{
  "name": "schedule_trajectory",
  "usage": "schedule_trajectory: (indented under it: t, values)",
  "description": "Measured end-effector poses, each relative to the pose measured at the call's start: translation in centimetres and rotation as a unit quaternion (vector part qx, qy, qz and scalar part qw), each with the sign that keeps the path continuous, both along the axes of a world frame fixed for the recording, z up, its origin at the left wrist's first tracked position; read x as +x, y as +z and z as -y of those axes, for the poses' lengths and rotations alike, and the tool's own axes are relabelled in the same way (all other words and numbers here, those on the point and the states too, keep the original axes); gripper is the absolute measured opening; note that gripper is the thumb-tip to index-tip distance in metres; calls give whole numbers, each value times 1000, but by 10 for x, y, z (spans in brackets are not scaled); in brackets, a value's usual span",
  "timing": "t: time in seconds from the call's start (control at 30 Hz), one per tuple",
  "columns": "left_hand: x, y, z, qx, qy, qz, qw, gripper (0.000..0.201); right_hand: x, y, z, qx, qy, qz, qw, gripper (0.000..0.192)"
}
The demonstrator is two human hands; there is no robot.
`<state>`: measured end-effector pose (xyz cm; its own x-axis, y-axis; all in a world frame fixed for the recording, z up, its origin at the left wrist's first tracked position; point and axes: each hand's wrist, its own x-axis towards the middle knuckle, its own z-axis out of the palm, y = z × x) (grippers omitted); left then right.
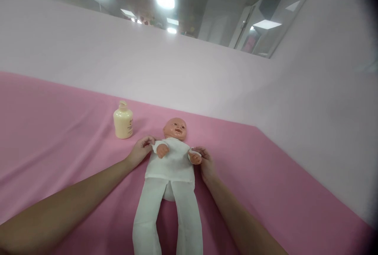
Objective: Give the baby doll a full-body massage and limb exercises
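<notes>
Left hand (141,150) pinches the doll (171,160) shirt's sleeve; right hand (206,163) pinches the other. Keep both grips even; bottle (123,121) stands near the tabletop's (59,129) far edge.

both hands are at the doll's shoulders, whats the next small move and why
Probably ease the white top upward at both shoulders together. The left hand pinches the sleeve by the doll's one arm, and the right hand pinches the other sleeve, so both grips look set on cloth. The doll lies flat on its back on the pink sheet, so an even pull should keep it from twisting.
</notes>
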<state>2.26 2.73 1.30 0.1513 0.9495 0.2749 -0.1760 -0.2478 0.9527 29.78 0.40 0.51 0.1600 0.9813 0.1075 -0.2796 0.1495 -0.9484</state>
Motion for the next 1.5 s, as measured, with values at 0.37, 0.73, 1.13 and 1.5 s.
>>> schedule_trajectory:
  t: [0.37, 0.73, 1.13, 1.5]
  values:
    - [1, 0, -2, 11, 66, -59, 996, 39, -1, 12, 10, 2, -51, 60, 997, 50]
    - [-6, -13, -10, -17, 89, -76, 993, 42, 2, 8, 6, -20, -49, 95, 994, 45]
    - [-4, -10, -12, -18, 70, -16, 997, 53, 2, 7, 2, 8, -27, 11, 1000, 37]
    - [-2, -6, -11, -27, 75, 28, 996, 43, 1, 7, 2, -7, -27, -18, 999, 21]
